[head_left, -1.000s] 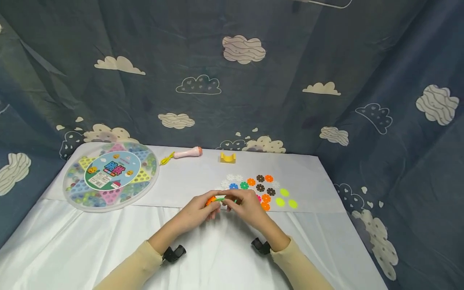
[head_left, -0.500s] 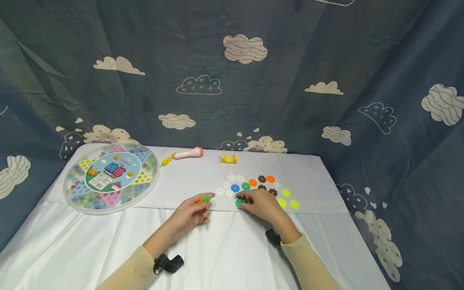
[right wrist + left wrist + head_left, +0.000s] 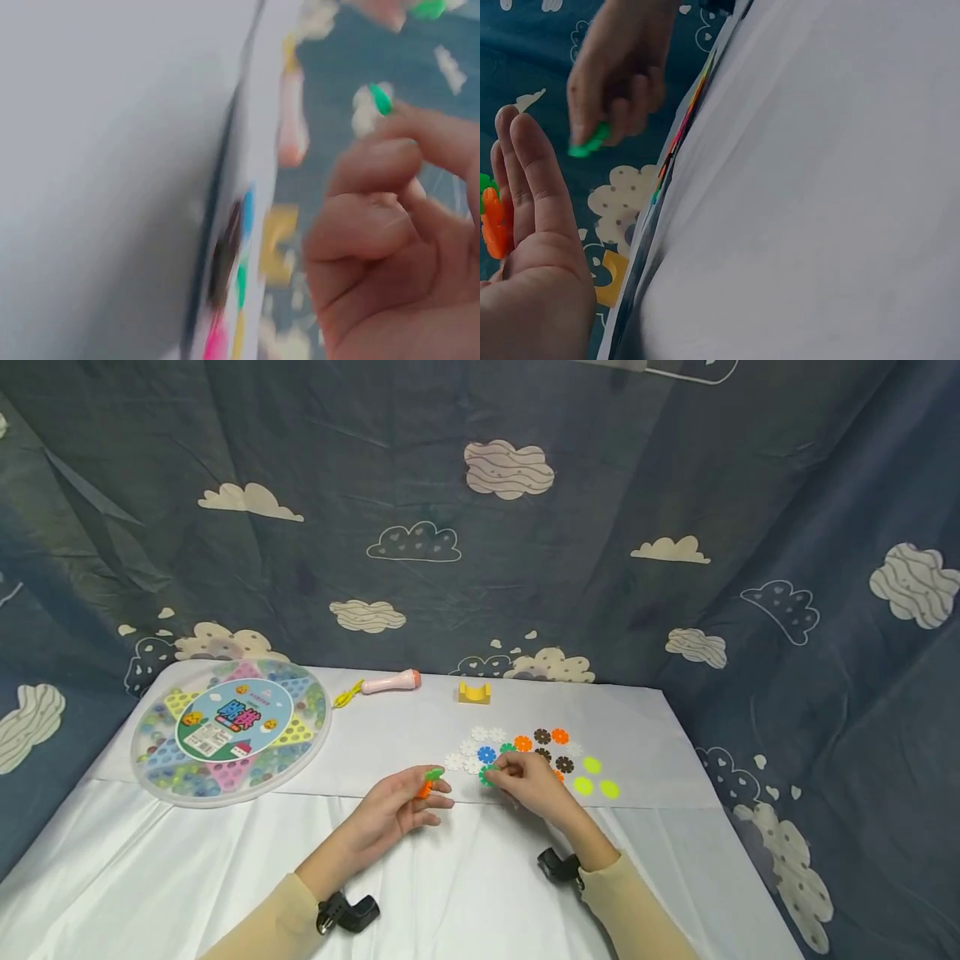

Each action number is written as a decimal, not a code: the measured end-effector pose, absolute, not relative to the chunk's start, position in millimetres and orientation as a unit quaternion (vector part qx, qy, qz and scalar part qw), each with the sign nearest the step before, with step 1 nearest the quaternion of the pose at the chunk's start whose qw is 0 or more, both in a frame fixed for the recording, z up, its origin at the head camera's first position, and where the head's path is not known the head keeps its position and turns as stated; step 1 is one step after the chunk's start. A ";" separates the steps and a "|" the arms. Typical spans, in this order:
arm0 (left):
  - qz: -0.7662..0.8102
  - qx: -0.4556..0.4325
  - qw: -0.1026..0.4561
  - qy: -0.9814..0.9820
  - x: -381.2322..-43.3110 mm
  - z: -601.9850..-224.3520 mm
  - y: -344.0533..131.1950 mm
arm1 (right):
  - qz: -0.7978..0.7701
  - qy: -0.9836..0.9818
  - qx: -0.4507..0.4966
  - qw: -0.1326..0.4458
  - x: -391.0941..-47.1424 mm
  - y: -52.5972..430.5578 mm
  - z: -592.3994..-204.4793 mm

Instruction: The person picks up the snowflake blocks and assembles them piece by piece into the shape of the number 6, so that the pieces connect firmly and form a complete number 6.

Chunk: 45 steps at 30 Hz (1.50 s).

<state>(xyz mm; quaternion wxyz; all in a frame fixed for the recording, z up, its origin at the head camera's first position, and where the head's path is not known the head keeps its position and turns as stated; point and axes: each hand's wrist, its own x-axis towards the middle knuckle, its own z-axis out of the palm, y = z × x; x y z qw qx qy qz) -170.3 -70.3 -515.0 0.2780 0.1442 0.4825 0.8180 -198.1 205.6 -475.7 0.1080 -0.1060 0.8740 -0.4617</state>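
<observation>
In the head view my left hand [image 3: 386,810] pinches an orange notched disc [image 3: 425,789] joined to a green one [image 3: 434,774] between thumb and index finger; its other fingers extend loosely. A short way to the right, my right hand [image 3: 532,781] pinches a single green notched disc [image 3: 487,775] at its fingertips. The left wrist view shows that green disc [image 3: 590,141] raised above the table edge, apart from the orange disc [image 3: 493,223]. Several white discs [image 3: 472,749], a blue disc [image 3: 487,755] and brown discs [image 3: 564,765] lie around and behind my right hand, which hides part of the group.
At the left lies a round board-game case [image 3: 232,731] with marbles inside. A pink microphone-shaped toy [image 3: 390,682] with a yellow cord and a yellow cradle-shaped block [image 3: 474,693] stand at the back. Yellow-green discs [image 3: 592,766] lie to the right, before the cloud-print curtain [image 3: 420,452].
My hands, together over the joined discs a second ago, have parted. My right hand has gone to the disc group and taken a green disc, now raised toward my left hand.
</observation>
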 end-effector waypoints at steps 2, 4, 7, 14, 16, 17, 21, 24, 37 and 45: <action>0.811 0.143 0.266 0.501 -169.4 -515.0 -69.2 | -0.540 0.826 -0.091 0.134 -191.5 196.9 -468.9; 0.802 0.143 0.251 0.522 -168.4 -514.6 -67.5 | -0.594 0.786 -0.085 0.151 -184.8 188.7 -462.8; 0.792 0.141 0.225 0.550 -166.5 -513.7 -64.4 | -0.619 0.765 -0.092 0.151 -177.3 180.0 -457.6; 0.791 0.128 0.176 0.572 -163.0 -511.7 -60.3 | -0.567 0.806 -0.131 0.111 -173.3 174.7 -459.2; 0.789 0.128 0.168 0.576 -162.8 -511.3 -60.0 | -0.549 0.817 -0.147 0.098 -173.1 174.7 -460.8; 0.789 0.128 0.164 0.578 -162.7 -510.8 -59.9 | -0.541 0.821 -0.157 0.091 -173.0 174.7 -461.2; 0.784 0.127 0.155 0.588 -162.4 -508.6 -59.8 | -0.518 0.833 -0.182 0.064 -173.2 174.6 -463.3; 0.781 0.121 0.149 0.595 -162.1 -507.4 -59.8 | -0.512 0.835 -0.195 0.053 -172.3 174.0 -463.2; 0.752 0.106 0.138 0.636 -162.9 -508.5 -56.1 | -0.506 0.835 -0.211 0.049 -167.9 170.3 -466.2; 0.691 0.154 0.183 0.683 -160.8 -509.8 -53.5 | -0.489 0.848 -0.190 0.076 -173.4 170.7 -467.2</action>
